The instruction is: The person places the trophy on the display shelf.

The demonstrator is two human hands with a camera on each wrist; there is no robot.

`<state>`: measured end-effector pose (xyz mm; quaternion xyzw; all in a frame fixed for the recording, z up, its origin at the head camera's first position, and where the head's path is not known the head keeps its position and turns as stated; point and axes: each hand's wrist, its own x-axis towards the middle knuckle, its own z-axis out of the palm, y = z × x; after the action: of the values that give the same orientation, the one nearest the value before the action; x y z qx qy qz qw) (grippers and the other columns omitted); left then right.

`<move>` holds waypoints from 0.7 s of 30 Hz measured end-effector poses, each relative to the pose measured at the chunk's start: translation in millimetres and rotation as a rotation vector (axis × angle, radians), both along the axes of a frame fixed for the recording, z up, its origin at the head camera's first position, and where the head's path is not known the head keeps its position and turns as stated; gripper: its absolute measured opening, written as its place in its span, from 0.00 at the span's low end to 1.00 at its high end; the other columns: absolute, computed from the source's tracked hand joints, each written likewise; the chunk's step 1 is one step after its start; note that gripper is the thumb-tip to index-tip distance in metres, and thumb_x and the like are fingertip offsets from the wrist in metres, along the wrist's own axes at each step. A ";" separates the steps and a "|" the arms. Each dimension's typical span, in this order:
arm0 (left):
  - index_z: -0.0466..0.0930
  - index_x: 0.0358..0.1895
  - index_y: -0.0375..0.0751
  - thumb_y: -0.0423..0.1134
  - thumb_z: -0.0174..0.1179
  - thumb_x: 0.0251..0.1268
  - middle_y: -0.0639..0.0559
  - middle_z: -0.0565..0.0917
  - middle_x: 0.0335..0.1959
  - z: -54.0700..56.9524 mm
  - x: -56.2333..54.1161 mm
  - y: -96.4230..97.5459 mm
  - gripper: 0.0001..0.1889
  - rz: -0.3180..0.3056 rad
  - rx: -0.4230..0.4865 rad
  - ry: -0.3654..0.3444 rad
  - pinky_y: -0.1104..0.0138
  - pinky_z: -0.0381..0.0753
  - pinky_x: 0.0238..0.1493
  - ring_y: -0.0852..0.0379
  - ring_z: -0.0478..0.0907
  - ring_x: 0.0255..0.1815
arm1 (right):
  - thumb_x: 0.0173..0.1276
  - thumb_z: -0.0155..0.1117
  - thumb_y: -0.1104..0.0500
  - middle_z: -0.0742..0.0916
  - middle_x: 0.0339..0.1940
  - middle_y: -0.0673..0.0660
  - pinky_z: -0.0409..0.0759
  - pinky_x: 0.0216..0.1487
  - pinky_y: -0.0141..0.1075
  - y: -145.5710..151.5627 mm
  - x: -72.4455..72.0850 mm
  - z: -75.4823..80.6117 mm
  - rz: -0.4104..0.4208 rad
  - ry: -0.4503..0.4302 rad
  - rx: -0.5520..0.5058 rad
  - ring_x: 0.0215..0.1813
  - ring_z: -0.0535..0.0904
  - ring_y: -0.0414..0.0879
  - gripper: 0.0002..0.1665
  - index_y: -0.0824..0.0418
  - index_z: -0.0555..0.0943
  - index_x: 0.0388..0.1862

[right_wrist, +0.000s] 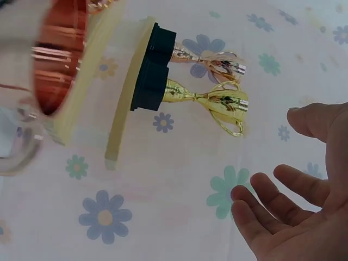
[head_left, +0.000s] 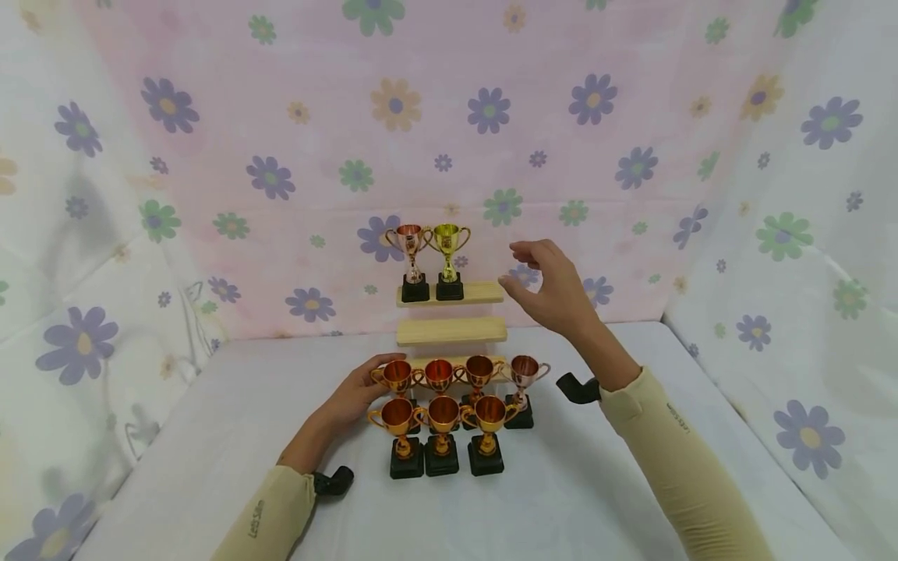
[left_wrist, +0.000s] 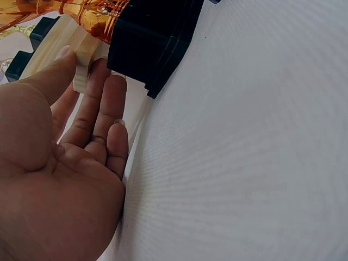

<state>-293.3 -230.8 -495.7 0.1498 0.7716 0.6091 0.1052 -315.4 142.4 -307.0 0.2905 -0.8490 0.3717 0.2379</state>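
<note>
In the head view, a rose-gold trophy cup and a yellow-gold trophy cup stand upright side by side on the top tier of a wooden stepped shelf. My right hand hovers just right of that tier, fingers and thumb apart, holding nothing. Low on the left, my left hand is at the shelf's bottom end. The left wrist view shows its thumb on the wooden edge and fingers curled behind it, beside a trophy's black base. Part of the bottom tier is hidden by trophies.
Three orange-gold trophies stand in the front row on the white tabletop. Behind them is a row of several more, with a rose-gold one at its right end. The bare middle tier lies above; a flowered cloth hangs behind.
</note>
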 end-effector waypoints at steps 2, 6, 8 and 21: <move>0.67 0.80 0.49 0.33 0.55 0.82 0.44 0.83 0.65 -0.5 0.7 0.0 0.27 -0.005 0.004 -0.002 0.41 0.64 0.77 0.49 0.80 0.67 | 0.74 0.72 0.57 0.82 0.63 0.64 0.76 0.70 0.54 4.0 5.7 -6.5 0.003 0.007 -0.002 0.65 0.78 0.58 0.31 0.66 0.76 0.71; 0.68 0.80 0.50 0.32 0.55 0.82 0.45 0.83 0.65 -0.5 1.1 0.7 0.27 0.001 0.018 -0.011 0.41 0.63 0.78 0.49 0.80 0.67 | 0.73 0.73 0.57 0.83 0.62 0.63 0.77 0.69 0.54 12.0 18.8 -18.4 0.009 0.008 -0.009 0.65 0.79 0.58 0.30 0.65 0.77 0.70; 0.68 0.80 0.49 0.31 0.56 0.81 0.45 0.83 0.65 -0.6 1.4 0.7 0.28 0.003 0.021 -0.014 0.42 0.64 0.77 0.50 0.80 0.66 | 0.73 0.73 0.57 0.83 0.62 0.63 0.77 0.69 0.54 16.3 24.4 -25.7 0.013 0.001 -0.009 0.64 0.79 0.57 0.30 0.65 0.77 0.70; 0.67 0.81 0.48 0.32 0.55 0.82 0.46 0.84 0.63 0.1 1.8 0.0 0.28 -0.003 -0.016 0.019 0.45 0.67 0.75 0.52 0.80 0.65 | 0.72 0.74 0.58 0.86 0.59 0.61 0.80 0.63 0.57 42.6 39.4 -66.8 0.033 -0.024 0.031 0.60 0.82 0.56 0.27 0.62 0.80 0.67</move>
<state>-291.5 -230.8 -495.6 0.1559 0.7774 0.6011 0.0998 -276.0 185.0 -373.8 0.3035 -0.8526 0.3660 0.2169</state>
